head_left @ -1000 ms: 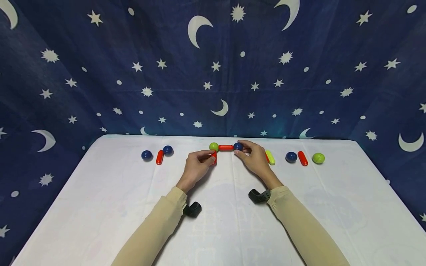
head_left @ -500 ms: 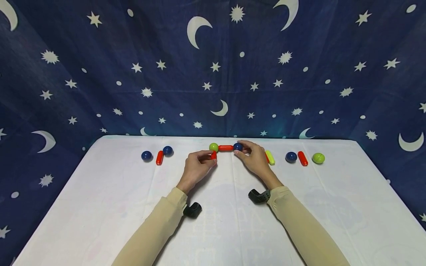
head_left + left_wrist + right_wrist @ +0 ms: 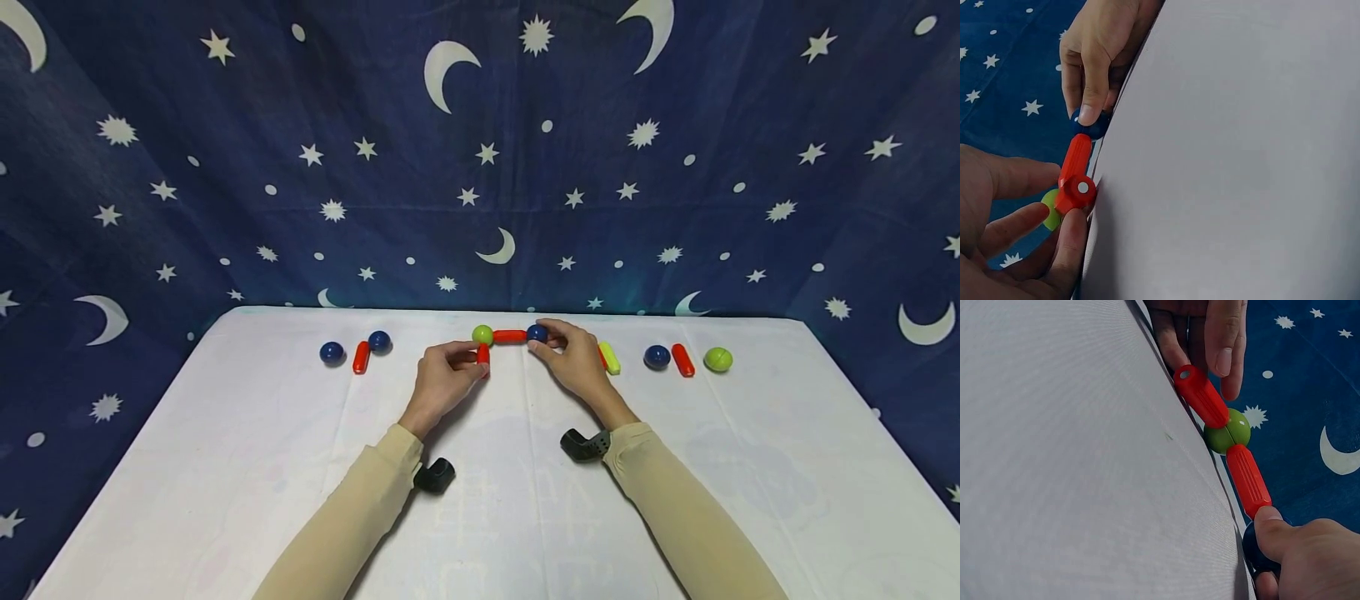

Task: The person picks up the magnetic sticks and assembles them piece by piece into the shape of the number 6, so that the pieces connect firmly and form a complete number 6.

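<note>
Green ball (image 3: 482,335) makes the corner of the joined piece I am watching, near the far edge of the white counter (image 3: 495,500). From it the far red rod (image 3: 510,336) runs rightward to a blue ball (image 3: 537,332), and the near red rod (image 3: 483,355) points back toward the person. I can't tell whether the piece rests on the cloth or is lifted slightly.

On my feed the right grip (image 3: 573,356) pinches the blue ball between thumb and fingers; I read that as an anchor, keeping the far end from swinging. The left grip (image 3: 442,377) curves about the near red rod, thumb touching its free end, probably to steady its angle at the green ball. Whether those fingers press together on it I cannot tell: the right wrist view shows one fingertip just apart. A pale disc on that free end suggests to me a magnetic joint.

Loose red rods (image 3: 362,357) and loose blue balls (image 3: 332,353) lie out to both sides, I suppose so either arm can reach them.
</note>
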### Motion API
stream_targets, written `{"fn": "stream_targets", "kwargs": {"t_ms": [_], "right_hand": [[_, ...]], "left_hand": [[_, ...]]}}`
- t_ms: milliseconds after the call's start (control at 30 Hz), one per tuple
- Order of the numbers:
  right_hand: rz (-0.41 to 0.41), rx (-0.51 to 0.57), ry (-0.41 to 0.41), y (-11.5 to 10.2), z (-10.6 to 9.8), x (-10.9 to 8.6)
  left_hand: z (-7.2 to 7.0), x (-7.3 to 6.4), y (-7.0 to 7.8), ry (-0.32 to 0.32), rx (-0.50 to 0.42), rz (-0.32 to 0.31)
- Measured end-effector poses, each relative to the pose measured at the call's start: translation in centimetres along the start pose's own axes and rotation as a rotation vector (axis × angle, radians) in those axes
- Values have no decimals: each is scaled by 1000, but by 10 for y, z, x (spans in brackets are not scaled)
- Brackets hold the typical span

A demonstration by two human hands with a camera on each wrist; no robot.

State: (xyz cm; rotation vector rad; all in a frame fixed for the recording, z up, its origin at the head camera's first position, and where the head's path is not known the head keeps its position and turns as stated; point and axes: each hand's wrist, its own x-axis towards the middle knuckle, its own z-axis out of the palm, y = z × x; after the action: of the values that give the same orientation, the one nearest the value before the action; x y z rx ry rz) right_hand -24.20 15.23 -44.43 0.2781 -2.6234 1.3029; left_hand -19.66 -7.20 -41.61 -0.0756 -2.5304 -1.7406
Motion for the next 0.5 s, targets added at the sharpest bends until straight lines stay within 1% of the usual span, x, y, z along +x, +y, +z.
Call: {"fn": "stream_targets", "kwargs": {"t_ms": [100, 233, 367, 433, 500], "right_hand": [[0, -2, 0, 0, 0, 0], [1, -1, 0, 1, -1, 0], [0, -5, -1, 0, 0, 0], [0, -7, -2, 1, 0, 0], [0, -10, -1, 1, 0, 0]], "left_hand": [[-5, 2, -1, 3, 8, 7], [-22, 6, 0, 30, 0, -11], [-48, 13, 3, 81, -66, -23], [-63, 16, 3, 115, -77, -21], [-78, 18, 2, 147, -64, -24]]}}
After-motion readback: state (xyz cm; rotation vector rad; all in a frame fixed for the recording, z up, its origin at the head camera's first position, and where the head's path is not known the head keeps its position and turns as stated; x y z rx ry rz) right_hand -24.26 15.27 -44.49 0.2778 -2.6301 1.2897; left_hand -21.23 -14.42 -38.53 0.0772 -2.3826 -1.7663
